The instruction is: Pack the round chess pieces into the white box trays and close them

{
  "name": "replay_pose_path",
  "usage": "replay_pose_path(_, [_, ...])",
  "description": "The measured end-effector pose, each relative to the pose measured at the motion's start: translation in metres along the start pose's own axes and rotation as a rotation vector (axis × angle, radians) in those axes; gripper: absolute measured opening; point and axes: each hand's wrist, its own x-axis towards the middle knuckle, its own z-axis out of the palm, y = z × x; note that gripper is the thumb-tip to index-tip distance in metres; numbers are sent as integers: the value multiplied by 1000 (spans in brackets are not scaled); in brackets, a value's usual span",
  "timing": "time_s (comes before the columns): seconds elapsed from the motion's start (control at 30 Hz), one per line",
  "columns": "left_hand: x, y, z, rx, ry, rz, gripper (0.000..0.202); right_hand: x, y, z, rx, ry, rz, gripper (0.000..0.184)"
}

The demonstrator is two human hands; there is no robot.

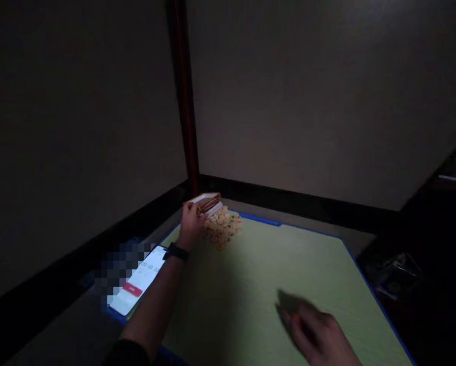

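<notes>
My left hand [192,223] reaches to the far left corner of a green mat [289,274] with a blue border. Its fingers are closed on a small flat box [208,202], red and gold with a pale top, held tilted. A heap of several small round pale pieces [223,227] lies on the mat right under the box. A dark watch sits on that wrist. My right hand [315,333] rests low on the near part of the mat, blurred and dim, fingers lying flat with nothing in them.
A lit phone [140,279] with a white screen and a red button lies at the mat's left edge beside my forearm. Plain walls meet at a dark red post [184,91]. Dim clutter [397,277] sits on the floor to the right.
</notes>
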Motion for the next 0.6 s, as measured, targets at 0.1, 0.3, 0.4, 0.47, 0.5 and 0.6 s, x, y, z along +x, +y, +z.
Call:
replay_pose_path(0.1, [2, 0, 1, -18, 20, -6, 35, -1, 2, 1, 6, -14, 12, 30])
replay_pose_path(0.3, [6, 3, 2, -61, 90, -21, 22, -1, 1, 1, -3, -20, 37, 31])
replay_pose_path(0.4, [7, 3, 1, -73, 112, -29, 20, -2, 1, 2, 1, -22, 36, 31])
replay_pose_path(0.47, [7, 3, 0, -76, 114, -24, 22, -2, 2, 3, 7, -16, 32, 30])
replay_pose_path(0.5, [8, 2, 0, -74, 113, -21, 23, -2, 2, 3, 10, -14, 29, 30])
replay_pose_path(0.6, [8, 0, -1, -54, 106, -15, 23, -1, 2, 3, 21, -19, 29, 30])
